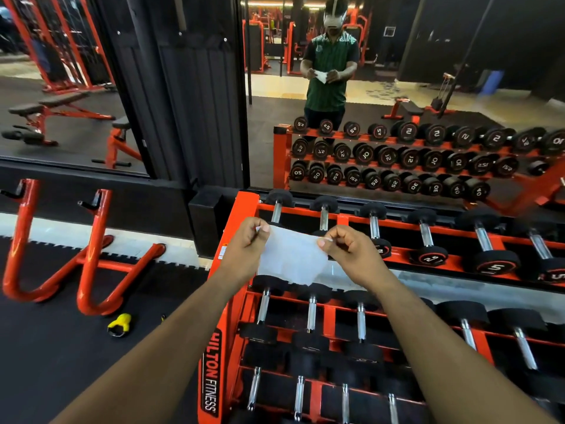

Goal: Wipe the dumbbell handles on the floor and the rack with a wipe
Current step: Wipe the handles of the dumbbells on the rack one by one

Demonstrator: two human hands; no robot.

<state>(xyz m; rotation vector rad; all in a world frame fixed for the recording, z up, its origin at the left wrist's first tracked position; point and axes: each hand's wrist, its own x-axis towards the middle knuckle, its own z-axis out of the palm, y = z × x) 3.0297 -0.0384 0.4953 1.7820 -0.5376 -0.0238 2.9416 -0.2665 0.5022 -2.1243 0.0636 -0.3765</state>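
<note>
Both hands, left hand (249,240) and right hand (348,249), pinch my wipe (292,258) by its top corners above the rack (232,228); it looks thin and floppy, so I'd bunch it before rubbing handles.

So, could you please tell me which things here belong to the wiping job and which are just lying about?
Job:
wipe, pinched by left hand and right hand
dumbbells
rack

Lying about:
yellow clip
orange stand
bench
</note>
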